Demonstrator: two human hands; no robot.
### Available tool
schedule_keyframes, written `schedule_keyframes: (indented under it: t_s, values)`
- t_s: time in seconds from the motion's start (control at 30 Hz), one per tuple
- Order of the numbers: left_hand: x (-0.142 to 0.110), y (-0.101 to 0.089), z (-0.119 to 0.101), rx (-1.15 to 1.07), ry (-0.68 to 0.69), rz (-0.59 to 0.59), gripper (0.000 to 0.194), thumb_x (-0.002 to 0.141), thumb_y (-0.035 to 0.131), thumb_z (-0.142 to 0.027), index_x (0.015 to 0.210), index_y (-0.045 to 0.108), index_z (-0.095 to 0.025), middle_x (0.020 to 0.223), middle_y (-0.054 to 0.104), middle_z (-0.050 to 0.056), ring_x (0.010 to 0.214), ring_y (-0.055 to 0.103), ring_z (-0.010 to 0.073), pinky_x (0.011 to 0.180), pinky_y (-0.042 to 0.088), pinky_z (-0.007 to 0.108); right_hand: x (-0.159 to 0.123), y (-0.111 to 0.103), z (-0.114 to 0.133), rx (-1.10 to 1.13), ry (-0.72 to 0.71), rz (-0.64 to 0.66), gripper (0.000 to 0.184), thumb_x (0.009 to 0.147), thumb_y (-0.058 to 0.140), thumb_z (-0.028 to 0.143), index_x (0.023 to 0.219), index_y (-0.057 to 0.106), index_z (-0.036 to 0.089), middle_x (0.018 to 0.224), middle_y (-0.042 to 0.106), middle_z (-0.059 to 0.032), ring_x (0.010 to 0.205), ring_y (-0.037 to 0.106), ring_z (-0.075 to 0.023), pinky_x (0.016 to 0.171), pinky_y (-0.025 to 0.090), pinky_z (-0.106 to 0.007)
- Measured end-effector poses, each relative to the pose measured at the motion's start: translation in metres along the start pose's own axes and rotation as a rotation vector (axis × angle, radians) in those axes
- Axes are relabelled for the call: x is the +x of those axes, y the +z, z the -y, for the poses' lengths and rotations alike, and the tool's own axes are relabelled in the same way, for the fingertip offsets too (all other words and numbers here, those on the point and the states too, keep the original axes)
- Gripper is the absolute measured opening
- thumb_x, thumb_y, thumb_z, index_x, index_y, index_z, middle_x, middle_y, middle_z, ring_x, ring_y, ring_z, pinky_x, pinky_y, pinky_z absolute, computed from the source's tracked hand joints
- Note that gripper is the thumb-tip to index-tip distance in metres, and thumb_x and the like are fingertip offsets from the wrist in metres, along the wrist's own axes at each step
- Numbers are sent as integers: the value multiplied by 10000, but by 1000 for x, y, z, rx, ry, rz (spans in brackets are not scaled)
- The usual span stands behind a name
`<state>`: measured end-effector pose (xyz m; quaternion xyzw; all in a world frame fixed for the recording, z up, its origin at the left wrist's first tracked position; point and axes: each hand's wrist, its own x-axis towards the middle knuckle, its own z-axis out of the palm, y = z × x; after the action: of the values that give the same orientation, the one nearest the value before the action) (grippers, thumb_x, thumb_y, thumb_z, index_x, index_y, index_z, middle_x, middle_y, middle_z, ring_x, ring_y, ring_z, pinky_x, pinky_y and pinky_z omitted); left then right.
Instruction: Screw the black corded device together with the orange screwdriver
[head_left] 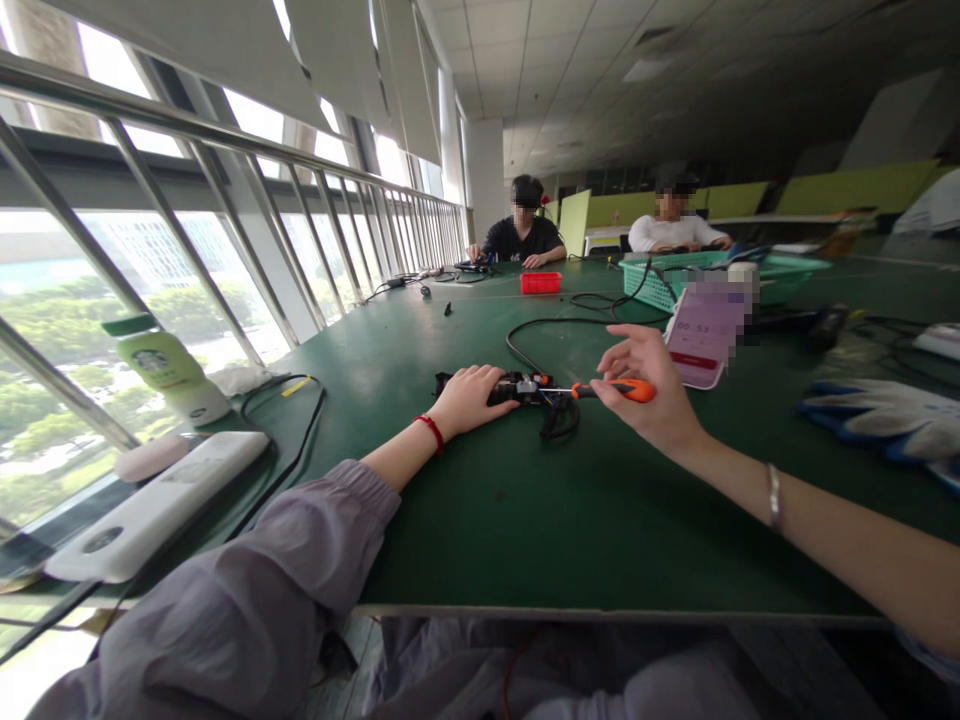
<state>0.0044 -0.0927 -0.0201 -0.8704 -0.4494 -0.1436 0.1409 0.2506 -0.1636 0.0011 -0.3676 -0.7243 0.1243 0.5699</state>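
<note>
My left hand (pixel 471 398) lies over a dark device (pixel 517 387) with small exposed parts and wires, its fingers wrapped round the near end and pressing it to the table. In my right hand (pixel 651 392) is a screwdriver (pixel 634 389) with an orange and black handle, pinched low on the grip while other fingers lift away. The screwdriver lies almost level, and its shaft points left into the right end of the device. Whether the tip sits in a screw is too small to tell. A short black cable (pixel 559 418) loops beside the device.
Behind my right hand a phone (pixel 701 335) leans near a green basket (pixel 652 285) of cables. Gloves (pixel 889 420) lie at the right. Leftward are a white power bank (pixel 161 505), a bottle (pixel 169 370) and cables. A red tray (pixel 541 283) and two people are across the green table (pixel 600 540).
</note>
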Motion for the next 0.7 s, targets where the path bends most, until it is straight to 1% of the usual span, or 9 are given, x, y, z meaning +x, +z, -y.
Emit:
schedule_keyframes:
  t_s: [0.1,0.17,0.23,0.3,0.4,0.47,0.53,0.6,0.7]
  values:
    - [0,0,0,3,1,0,495,840,458,-578,1102,542,-166,1046,622,89,954,575,251,833,438,365,-1,-2,2,-73,85,58,252,776,605,345,980,551,207,640,543,30,568,563,-136,571,455,-272]
    - [-1,0,0,4,2,-1,500,841,457,-579,1107,540,-165,1051,621,89,958,574,250,835,438,363,-1,-3,3,-109,103,74,171,796,581,350,892,580,208,638,565,20,573,574,-140,578,455,-275]
    - [-1,0,0,6,7,0,502,843,450,-583,1107,538,-166,1052,620,89,957,574,251,832,438,363,0,-3,2,-98,39,41,218,771,606,300,968,567,217,724,589,5,659,600,-155,640,481,-291]
    - [-1,0,1,8,13,5,500,845,442,-586,1105,535,-169,1048,619,87,954,574,250,827,438,363,1,-2,-1,-57,-41,6,384,736,628,241,1099,505,226,832,590,-11,774,607,-170,724,498,-317]
    - [0,-1,1,8,18,12,498,848,437,-589,1107,531,-174,1052,616,86,957,573,250,830,435,363,2,-1,-4,-32,-74,-10,496,710,644,236,1164,445,234,946,569,-31,848,589,-176,729,504,-318]
    - [0,-2,0,3,25,16,495,859,416,-587,1108,529,-174,1056,614,89,957,572,249,832,432,364,1,-1,-4,-45,-30,12,481,723,643,277,1159,444,233,830,562,0,727,576,-153,641,493,-291]
    - [-1,-4,0,1,29,24,463,893,369,-551,1108,528,-173,1062,613,91,957,572,243,833,430,363,0,-2,-2,-60,46,47,373,763,614,334,1097,486,227,658,515,43,550,517,-120,540,453,-265]
    - [-1,-5,0,8,30,37,413,929,324,-481,1116,523,-172,1075,611,89,961,571,234,841,425,360,-1,-3,0,-70,109,86,253,802,571,376,1001,533,223,567,471,60,451,459,-102,486,422,-257]
    - [-1,-7,0,28,34,59,378,950,303,-414,1145,510,-166,1090,607,90,965,571,229,852,422,357,-1,-3,2,-91,34,46,225,784,594,323,980,547,223,651,531,27,565,542,-129,575,466,-280]
